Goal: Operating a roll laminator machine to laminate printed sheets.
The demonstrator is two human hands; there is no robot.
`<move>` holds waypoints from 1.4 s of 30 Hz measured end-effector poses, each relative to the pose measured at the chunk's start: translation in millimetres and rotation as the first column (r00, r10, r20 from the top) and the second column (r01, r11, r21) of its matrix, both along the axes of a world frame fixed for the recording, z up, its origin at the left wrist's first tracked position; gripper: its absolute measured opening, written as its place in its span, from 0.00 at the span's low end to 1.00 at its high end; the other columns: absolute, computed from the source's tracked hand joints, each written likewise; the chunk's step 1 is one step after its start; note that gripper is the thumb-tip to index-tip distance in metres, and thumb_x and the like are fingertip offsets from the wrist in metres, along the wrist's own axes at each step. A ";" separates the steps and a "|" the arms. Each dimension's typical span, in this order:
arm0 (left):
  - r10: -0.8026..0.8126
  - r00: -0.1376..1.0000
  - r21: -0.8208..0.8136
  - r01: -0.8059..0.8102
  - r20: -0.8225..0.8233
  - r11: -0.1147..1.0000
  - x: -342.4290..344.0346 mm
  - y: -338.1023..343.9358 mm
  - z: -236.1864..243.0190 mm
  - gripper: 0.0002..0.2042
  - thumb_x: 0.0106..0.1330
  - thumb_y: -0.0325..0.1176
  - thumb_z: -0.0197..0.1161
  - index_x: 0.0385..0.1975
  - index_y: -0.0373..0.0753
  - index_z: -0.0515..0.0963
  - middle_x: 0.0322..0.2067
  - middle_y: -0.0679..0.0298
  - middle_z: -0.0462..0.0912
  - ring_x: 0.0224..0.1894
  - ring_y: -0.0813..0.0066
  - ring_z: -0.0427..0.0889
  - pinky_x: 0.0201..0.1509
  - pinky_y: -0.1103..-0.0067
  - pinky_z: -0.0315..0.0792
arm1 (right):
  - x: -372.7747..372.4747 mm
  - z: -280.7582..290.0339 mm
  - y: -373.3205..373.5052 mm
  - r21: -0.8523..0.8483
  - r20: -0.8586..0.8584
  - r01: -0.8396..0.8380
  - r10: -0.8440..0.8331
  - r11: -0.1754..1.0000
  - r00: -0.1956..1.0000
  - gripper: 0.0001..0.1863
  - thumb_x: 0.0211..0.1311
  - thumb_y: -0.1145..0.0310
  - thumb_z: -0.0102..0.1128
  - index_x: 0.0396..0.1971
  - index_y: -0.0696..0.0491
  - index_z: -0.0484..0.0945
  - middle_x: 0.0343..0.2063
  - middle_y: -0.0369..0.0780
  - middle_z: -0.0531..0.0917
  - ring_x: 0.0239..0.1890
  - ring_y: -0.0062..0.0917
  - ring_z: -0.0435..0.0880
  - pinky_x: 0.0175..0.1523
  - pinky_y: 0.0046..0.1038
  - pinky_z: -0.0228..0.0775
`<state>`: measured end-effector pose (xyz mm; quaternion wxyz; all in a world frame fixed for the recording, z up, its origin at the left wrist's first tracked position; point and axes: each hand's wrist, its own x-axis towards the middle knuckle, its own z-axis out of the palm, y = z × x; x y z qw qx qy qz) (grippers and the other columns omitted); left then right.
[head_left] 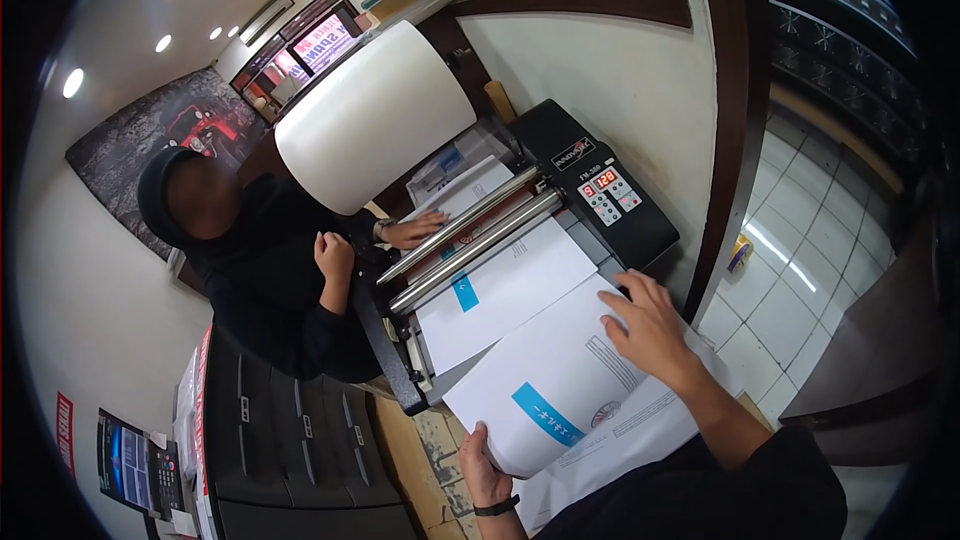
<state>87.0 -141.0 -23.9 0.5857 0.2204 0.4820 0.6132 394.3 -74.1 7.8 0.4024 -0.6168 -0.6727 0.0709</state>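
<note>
A white printed sheet with a blue bar (560,390) lay curled at the front of the black roll laminator (590,190), not yet fed. The left hand (485,465) pinched its near edge; the right hand (645,320) pressed flat on top, fingers spread. Another white sheet (505,285) was already under the steel rollers (475,235). Across the machine, a co-worker's hand (410,230) rested at the output side.

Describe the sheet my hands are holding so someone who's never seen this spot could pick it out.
Start at the black roll laminator with the big white film roll on top. In front of its rollers, the left hand and right hand hold a curled white sheet. Unlike the flat sheet entering the rollers, it bends upward, its blue stripe near the left hand.
</note>
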 end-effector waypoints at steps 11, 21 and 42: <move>0.227 0.937 0.403 -0.106 -0.267 0.909 -17.4 44.5 -6.6 0.16 0.74 0.33 0.63 0.57 0.34 0.74 0.54 0.61 0.81 0.51 0.74 0.80 0.55 0.78 0.75 | -54.7 -20.3 11.9 0.003 0.165 -0.395 0.389 0.919 0.906 0.31 0.73 0.44 0.53 0.62 0.52 0.78 0.67 0.48 0.74 0.75 0.42 0.64 0.78 0.55 0.43; 0.502 0.016 0.493 0.215 -0.865 0.843 -73.7 122.4 8.0 0.13 0.61 0.35 0.70 0.44 0.42 0.84 0.62 0.51 0.76 0.70 0.41 0.68 0.73 0.54 0.59 | -86.0 -23.4 30.1 -0.070 0.283 -0.312 0.319 0.948 0.905 0.38 0.73 0.40 0.50 0.68 0.58 0.71 0.70 0.56 0.67 0.77 0.50 0.56 0.78 0.60 0.35; 0.463 -0.119 0.426 0.240 -0.878 0.872 -75.2 111.3 6.4 0.10 0.60 0.27 0.64 0.37 0.50 0.87 0.69 0.53 0.71 0.74 0.41 0.62 0.73 0.54 0.56 | -101.3 -4.7 52.4 -0.074 0.211 -0.276 0.286 0.958 0.935 0.30 0.64 0.54 0.65 0.57 0.62 0.80 0.59 0.51 0.73 0.68 0.44 0.65 0.77 0.58 0.40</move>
